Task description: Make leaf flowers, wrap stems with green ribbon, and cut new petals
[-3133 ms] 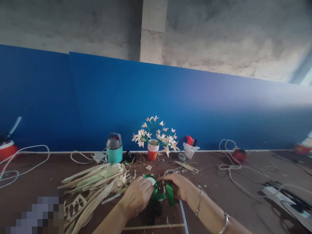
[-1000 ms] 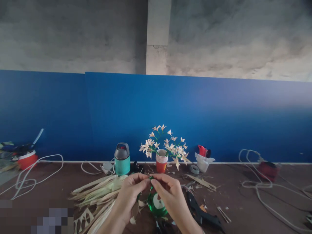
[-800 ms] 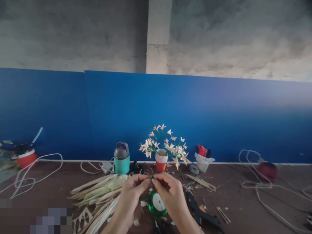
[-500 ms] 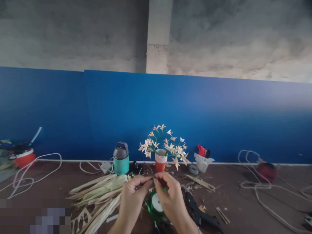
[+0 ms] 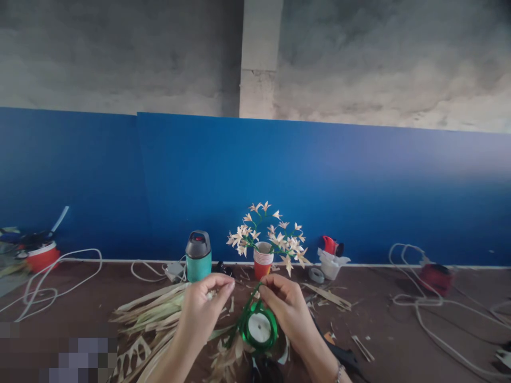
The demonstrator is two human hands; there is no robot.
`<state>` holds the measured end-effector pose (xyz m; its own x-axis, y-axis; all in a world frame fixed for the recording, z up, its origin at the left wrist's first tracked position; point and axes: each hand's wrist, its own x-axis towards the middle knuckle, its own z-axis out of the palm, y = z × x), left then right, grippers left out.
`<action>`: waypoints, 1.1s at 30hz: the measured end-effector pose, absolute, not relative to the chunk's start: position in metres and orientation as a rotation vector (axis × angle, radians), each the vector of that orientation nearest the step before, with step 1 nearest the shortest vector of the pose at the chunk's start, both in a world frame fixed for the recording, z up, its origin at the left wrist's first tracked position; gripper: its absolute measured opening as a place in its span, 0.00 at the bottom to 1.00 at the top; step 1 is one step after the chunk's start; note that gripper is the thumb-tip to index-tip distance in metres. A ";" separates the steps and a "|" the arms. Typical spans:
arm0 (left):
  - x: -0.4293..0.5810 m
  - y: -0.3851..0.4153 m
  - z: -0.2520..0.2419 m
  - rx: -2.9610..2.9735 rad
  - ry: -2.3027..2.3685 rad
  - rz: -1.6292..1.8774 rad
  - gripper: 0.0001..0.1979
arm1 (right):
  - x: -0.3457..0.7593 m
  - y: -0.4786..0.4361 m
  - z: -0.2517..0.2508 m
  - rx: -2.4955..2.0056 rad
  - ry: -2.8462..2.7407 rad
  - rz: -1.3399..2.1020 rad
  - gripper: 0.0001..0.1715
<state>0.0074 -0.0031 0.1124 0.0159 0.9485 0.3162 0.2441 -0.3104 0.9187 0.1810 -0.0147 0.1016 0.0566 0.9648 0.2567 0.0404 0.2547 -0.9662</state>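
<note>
My right grip point(image 5: 285, 299) is closed on a thin green strip point(image 5: 248, 304), pinched between thumb and forefinger, above the tabletop point(image 5: 383, 335), midway between its left and right ends. The strip slants down from my fingertips toward the near edge. My left grip point(image 5: 199, 307) is apart from it, thumb and forefinger brought together at the tips; whether something very thin sits between them, I cannot tell. Between and a little nearer me than my two grips is a spool of green ribbon point(image 5: 259, 324), its white hub facing up toward me.

Pale dried husks point(image 5: 157, 311) spread toward the tabletop's near left corner, partly behind my left arm. A black tool point(image 5: 346, 357) lies beside my right forearm, mostly hidden by it.

Along the far edge, near its middle, a stack of paper cups point(image 5: 263, 260) holds pale flowers point(image 5: 241, 235) on green stems. Left of it stands a teal jar point(image 5: 198, 266) with a grey top; right of it, a grey roll point(image 5: 316, 275) and a white container point(image 5: 332, 266) with something red in it.
</note>
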 end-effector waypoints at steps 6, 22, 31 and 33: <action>0.006 -0.003 0.119 1.676 1.263 1.423 0.09 | 0.181 -0.016 0.105 -1.080 -1.300 1.001 0.15; 0.007 -0.006 0.117 1.401 1.127 1.200 0.18 | 0.182 -0.019 0.108 -1.108 -1.353 1.025 0.15; 0.013 -0.005 0.111 1.498 1.060 1.199 0.14 | 0.181 -0.023 0.113 -1.106 -1.385 1.019 0.13; 0.013 -0.005 0.111 1.536 1.073 1.187 0.14 | 0.182 -0.024 0.114 -1.109 -1.391 1.016 0.13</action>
